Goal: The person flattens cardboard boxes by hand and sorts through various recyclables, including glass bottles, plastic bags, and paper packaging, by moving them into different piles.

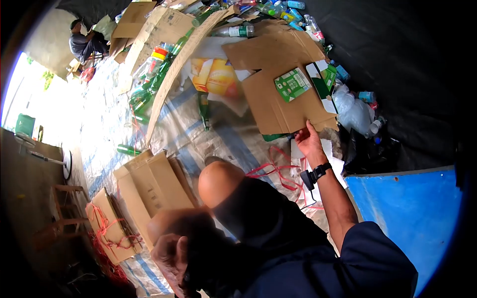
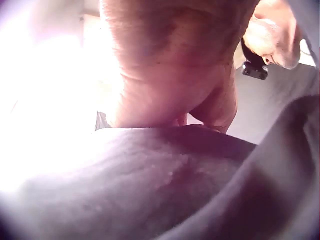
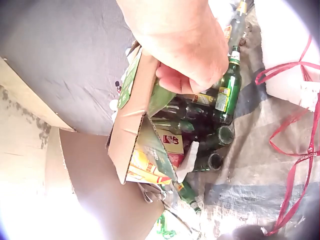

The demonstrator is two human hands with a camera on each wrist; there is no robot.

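Note:
My right hand grips the near edge of a brown cardboard sheet, with a green printed carton piece lying on top. Seen from the right wrist, the fingers of that hand curl at the edge of the raised cardboard. Beneath it lie several green glass bottles and a yellow-and-red printed box. My left hand is by my left knee, its fingers loosely bent and holding nothing. In the left wrist view this hand rests on dark cloth.
Red plastic ribbon lies near my right knee. Flattened cartons and a tied cardboard bundle are at left. Plastic bottles are heaped at the back. A blue panel stands at right. A person sits far left.

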